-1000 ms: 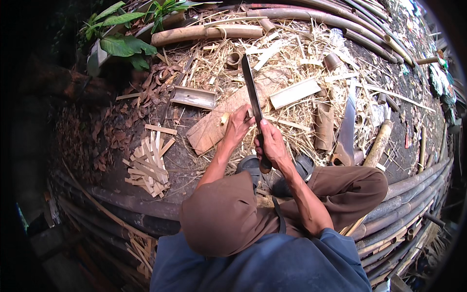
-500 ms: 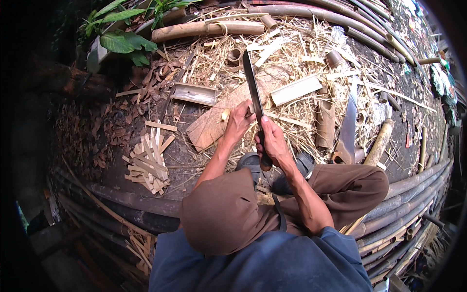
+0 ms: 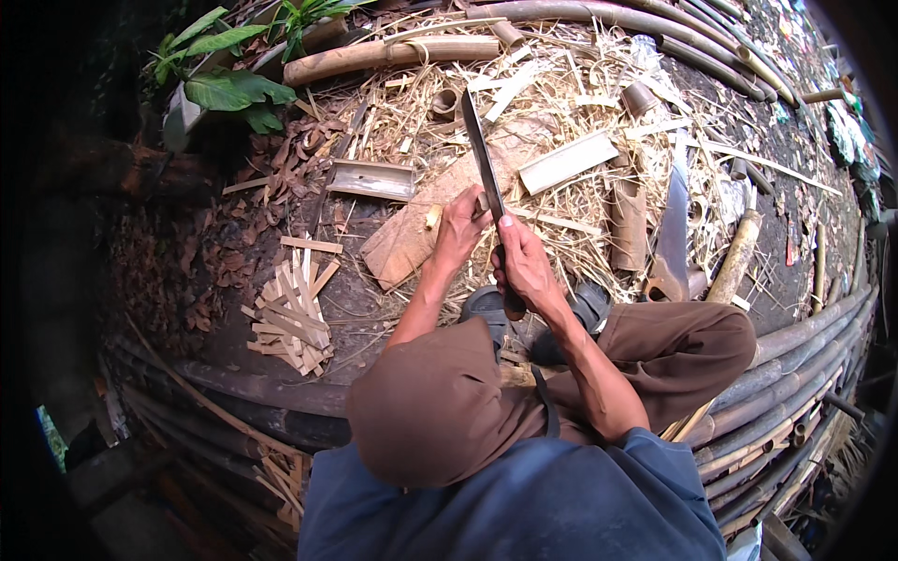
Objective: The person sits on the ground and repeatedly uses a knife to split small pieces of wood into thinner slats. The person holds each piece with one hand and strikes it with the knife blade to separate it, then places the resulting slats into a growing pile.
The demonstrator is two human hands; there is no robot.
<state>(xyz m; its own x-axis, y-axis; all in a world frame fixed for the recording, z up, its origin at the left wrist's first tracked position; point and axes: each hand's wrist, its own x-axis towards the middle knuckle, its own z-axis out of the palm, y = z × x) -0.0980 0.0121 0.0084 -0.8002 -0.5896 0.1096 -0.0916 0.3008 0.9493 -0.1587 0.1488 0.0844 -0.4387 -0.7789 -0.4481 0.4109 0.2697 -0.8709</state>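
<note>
In my right hand (image 3: 526,260) is the dark handle of a machete (image 3: 483,150), its long blade pointing away from me and slightly left. My left hand (image 3: 458,227) is closed beside the lower blade, fingers curled and thumb side toward the metal. Something small and pale may be at its fingertips, too small to make out. Beneath the blade lies a flat wooden board (image 3: 398,243), set at a slant on the ground. A small yellowish piece (image 3: 433,217) rests on the board, just left of my left hand.
Left of me is a pile of split bamboo strips (image 3: 292,318). Half bamboo pieces (image 3: 371,179) (image 3: 569,162) lie either side of the board, amid shavings (image 3: 599,84). A handsaw (image 3: 672,224) lies on the right. Long bamboo poles (image 3: 795,365) run behind me.
The whole view has shifted slightly. Both hands and the machete keep nearly the same pose, with the blade still beside my left hand.
</note>
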